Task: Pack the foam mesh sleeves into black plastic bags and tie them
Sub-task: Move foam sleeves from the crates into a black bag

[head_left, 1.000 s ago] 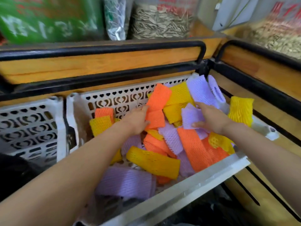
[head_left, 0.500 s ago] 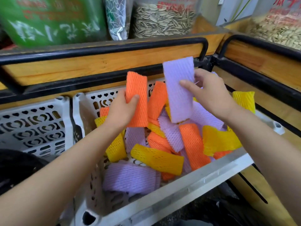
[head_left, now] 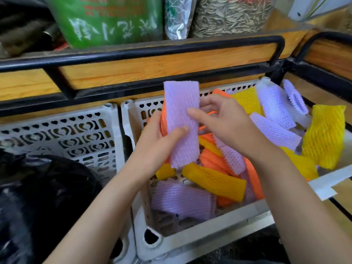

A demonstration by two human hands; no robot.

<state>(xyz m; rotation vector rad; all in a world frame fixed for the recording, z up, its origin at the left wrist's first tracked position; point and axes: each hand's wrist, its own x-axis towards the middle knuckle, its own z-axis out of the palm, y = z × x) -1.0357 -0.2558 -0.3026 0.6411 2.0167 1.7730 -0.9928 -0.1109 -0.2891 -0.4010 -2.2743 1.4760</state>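
Observation:
Above a white perforated crate (head_left: 192, 240) full of several purple, orange and yellow foam mesh sleeves, I hold two sleeves stacked together. A purple sleeve (head_left: 182, 111) stands upright in front, with an orange sleeve (head_left: 163, 122) just showing behind its left edge. My left hand (head_left: 158, 147) grips the pair from below, thumb across the purple one. My right hand (head_left: 222, 119) pinches the purple sleeve's right edge with thumb and fingers. A black plastic bag (head_left: 38, 197) lies open at lower left.
A second white crate (head_left: 62, 134) stands to the left, behind the black bag. A wooden shelf with a black metal rail (head_left: 152, 52) runs across the back, carrying bags of sunflower seeds (head_left: 228, 14) and a green package (head_left: 106, 20). Wooden boards lie at right.
Both hands lifted a sleeve each out of the crate, then came together. The purple sleeve from my right hand now lies against the orange one in my left hand.

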